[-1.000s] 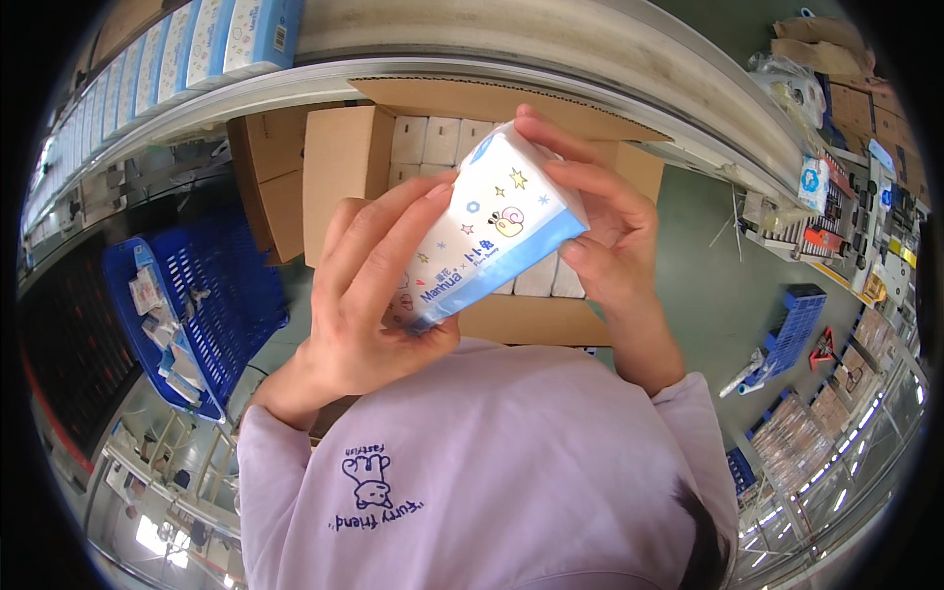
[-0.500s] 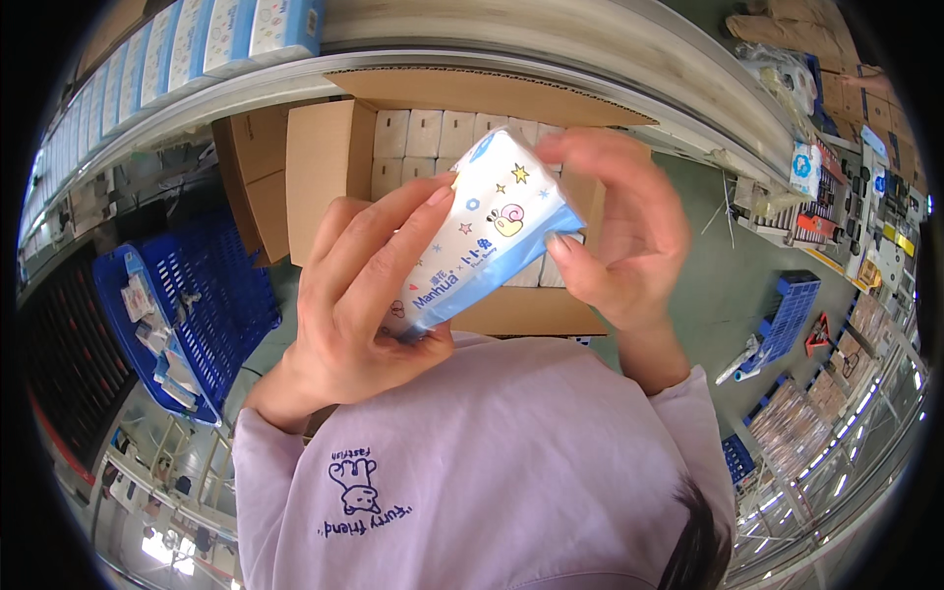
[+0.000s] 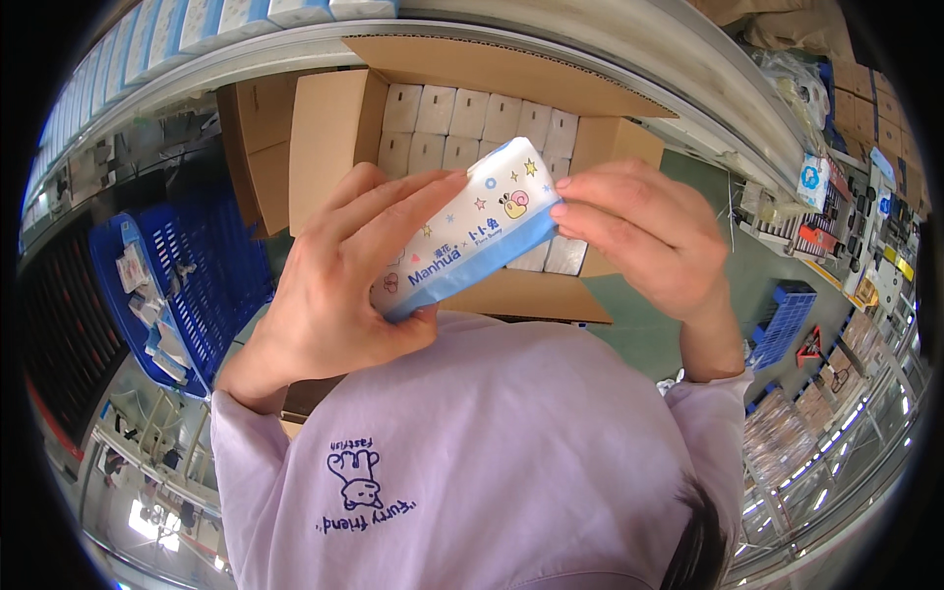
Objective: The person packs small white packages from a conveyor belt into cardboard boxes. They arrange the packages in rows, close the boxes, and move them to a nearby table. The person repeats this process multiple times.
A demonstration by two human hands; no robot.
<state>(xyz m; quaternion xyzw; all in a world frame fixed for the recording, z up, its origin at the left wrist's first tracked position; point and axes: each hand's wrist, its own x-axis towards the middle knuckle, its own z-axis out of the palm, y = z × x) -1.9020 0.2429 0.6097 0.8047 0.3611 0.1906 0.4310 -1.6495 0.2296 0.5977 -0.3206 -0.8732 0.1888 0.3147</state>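
Observation:
A white and blue soft tissue pack (image 3: 467, 231) with small cartoon prints is held tilted in front of my chest, its right end higher. My left hand (image 3: 339, 265) is wrapped round its left part, fingers over the top and thumb underneath. At the other end, the thumb and fingertips of my right hand (image 3: 649, 231) pinch the pack's edge. Beneath and beyond both hands stands an open cardboard box (image 3: 329, 147) with its flaps out. Rows of upright white packs (image 3: 462, 113) fill the visible part of it; the held pack hides some of them.
Along the far left, a row of blue and white tissue packs (image 3: 202, 25) stands on a conveyor (image 3: 551, 29). A blue basket (image 3: 211, 285) with packs in it is at the left, beside another cardboard box (image 3: 261, 147). Blue crates (image 3: 782, 320) and stacked cartons (image 3: 782, 433) stand at the right.
My right hand was spread apart beside the pack's end and now pinches it. The pack has turned flatter, toward the right. My left hand keeps its hold.

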